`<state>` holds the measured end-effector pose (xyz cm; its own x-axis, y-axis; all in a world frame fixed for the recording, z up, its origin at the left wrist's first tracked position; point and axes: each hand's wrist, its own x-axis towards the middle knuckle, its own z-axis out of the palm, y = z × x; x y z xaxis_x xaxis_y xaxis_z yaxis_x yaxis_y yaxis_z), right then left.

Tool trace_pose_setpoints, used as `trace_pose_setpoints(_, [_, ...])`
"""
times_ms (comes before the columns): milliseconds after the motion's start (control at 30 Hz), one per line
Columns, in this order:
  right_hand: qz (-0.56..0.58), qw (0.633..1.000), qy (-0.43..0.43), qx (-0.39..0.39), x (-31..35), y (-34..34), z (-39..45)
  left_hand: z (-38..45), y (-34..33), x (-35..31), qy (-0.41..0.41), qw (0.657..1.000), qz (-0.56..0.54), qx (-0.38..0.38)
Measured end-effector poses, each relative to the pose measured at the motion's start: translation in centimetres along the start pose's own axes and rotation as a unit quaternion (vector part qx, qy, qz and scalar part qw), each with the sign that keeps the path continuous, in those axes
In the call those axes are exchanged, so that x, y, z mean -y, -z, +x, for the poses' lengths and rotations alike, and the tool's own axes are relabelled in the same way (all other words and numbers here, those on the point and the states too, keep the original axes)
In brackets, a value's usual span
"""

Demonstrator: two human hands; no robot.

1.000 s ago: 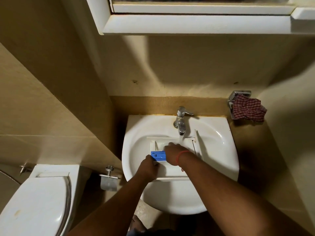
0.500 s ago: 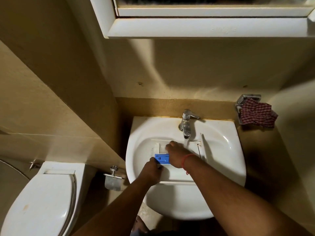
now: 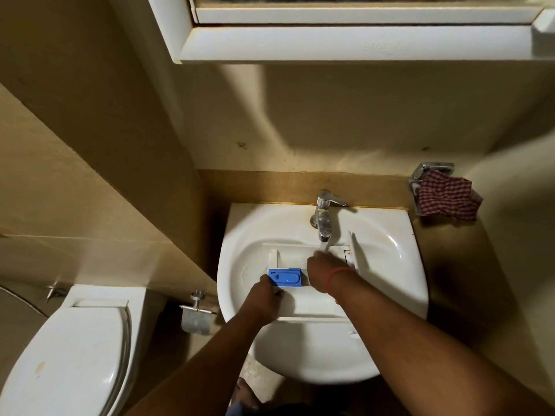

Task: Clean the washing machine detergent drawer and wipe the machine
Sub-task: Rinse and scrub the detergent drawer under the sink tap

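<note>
A white detergent drawer point(image 3: 312, 310) with a blue insert point(image 3: 285, 277) lies across the white sink point(image 3: 387, 259). My left hand point(image 3: 264, 298) grips the drawer's near left edge, just below the blue insert. My right hand point(image 3: 322, 267) reaches into the drawer's far compartment, directly under the water running from the chrome tap point(image 3: 322, 214). Its fingers are bent down inside the drawer; whether they hold anything is hidden. A red thread band circles the right wrist.
A red checked cloth point(image 3: 447, 198) hangs on a chrome holder at the right wall. A toilet point(image 3: 69, 355) stands to the left, with a small wall holder point(image 3: 196, 316) between it and the sink. A white cabinet point(image 3: 345, 40) juts out overhead.
My right hand has shifted right along the drawer, away from the blue insert to under the running water. The view has drifted, so the sink appears further right.
</note>
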<state>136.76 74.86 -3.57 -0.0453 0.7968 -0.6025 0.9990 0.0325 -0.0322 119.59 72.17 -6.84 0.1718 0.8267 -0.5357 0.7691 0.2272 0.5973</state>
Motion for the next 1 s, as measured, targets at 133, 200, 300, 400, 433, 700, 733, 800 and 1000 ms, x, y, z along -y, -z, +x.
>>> trace_pose_setpoints(133, [0.138, 0.985, 0.096, 0.032, 1.4, 0.6, 0.3, -0.3, 0.0, 0.2, -0.002, 1.000, 0.000, -0.003])
trace_pose_setpoints(200, [0.125, 0.989, 0.072, 0.022, 1.2, 0.5, 0.1, -0.4, 0.0, 0.2, -0.004, 1.000, 0.000, -0.007])
trace_pose_setpoints(300, [0.044, 0.998, -0.038, -0.002, 0.9, 0.1, -0.4, -0.4, 0.0, 0.0, -0.006, 1.000, -0.002, -0.006])
trace_pose_setpoints(400, [0.080, 0.997, 0.012, -0.012, 2.6, 0.5, 0.1, -0.3, 0.0, 0.0, -0.004, 1.000, -0.002, -0.002])
trace_pose_setpoints(433, [0.105, 0.993, 0.049, -0.007, 3.1, 0.5, 0.3, -0.4, 0.0, 0.0, -0.004, 1.000, 0.001, -0.002])
trace_pose_setpoints(700, [0.014, 0.999, -0.027, 0.009, 1.4, 0.5, -0.3, -0.4, 0.0, -0.1, -0.005, 1.000, -0.002, -0.010])
trace_pose_setpoints(733, [0.033, 0.999, 0.012, 0.003, 1.7, 0.5, -0.1, -0.4, 0.0, 0.0, -0.004, 1.000, 0.000, -0.010])
trace_pose_setpoints(800, [0.056, 0.997, 0.053, -0.026, 1.9, 0.4, -0.1, -0.5, 0.0, 0.0, -0.003, 1.000, 0.005, -0.009])
trace_pose_setpoints(1000, [0.081, 0.972, -0.122, -0.183, 0.9, -0.9, -1.8, -0.3, -0.1, 0.2, 0.000, 1.000, -0.004, -0.012])
